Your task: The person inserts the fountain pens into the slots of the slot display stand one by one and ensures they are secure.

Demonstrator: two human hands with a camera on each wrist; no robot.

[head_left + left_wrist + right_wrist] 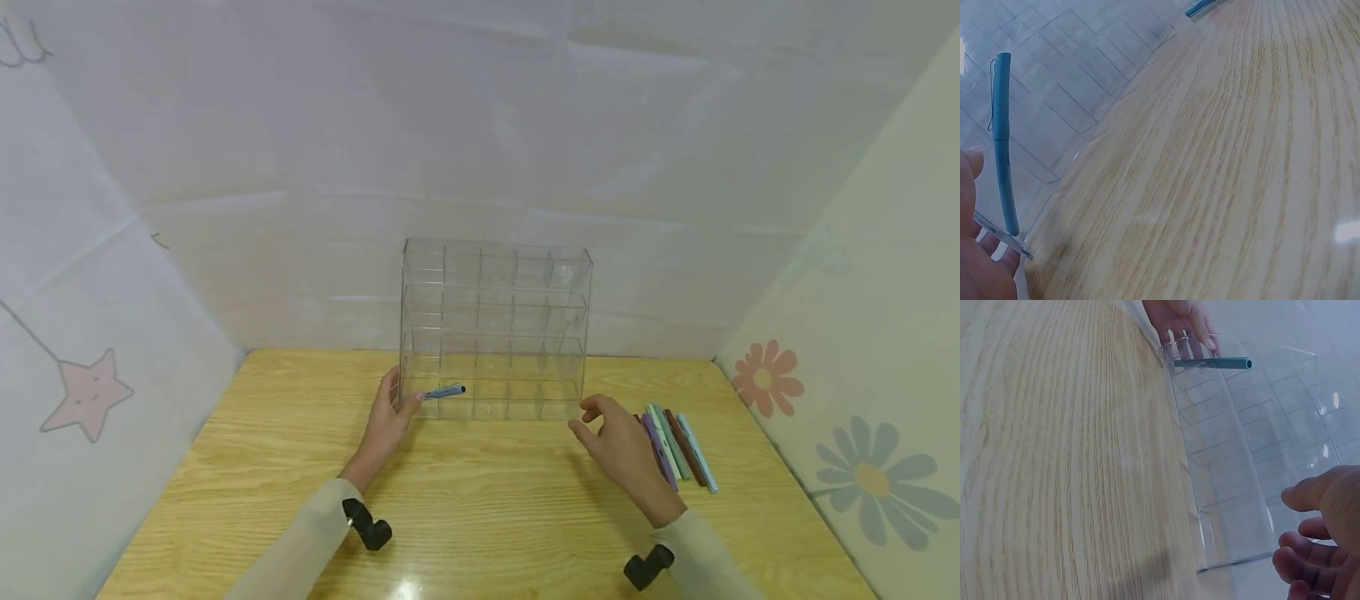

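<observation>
A clear tiered pen organizer [495,346] with several rows of compartments stands on the wooden table. One blue pen [1001,125] leans in the lowest row at its left end, cap end up. My left hand [386,425] holds the organizer's lower left corner, thumb in front and fingers seen through the clear wall. Near the lower right corner is my right hand [618,442], with fingers loosely bent and nothing in them; in the right wrist view it appears apart from the organizer.
Right of my right hand lies a row of several pens, among them a purple pen [660,450], a brown pen [686,447] and a light blue pen [697,454]. White sheeting [495,125] hangs behind the table [480,517] and at both sides.
</observation>
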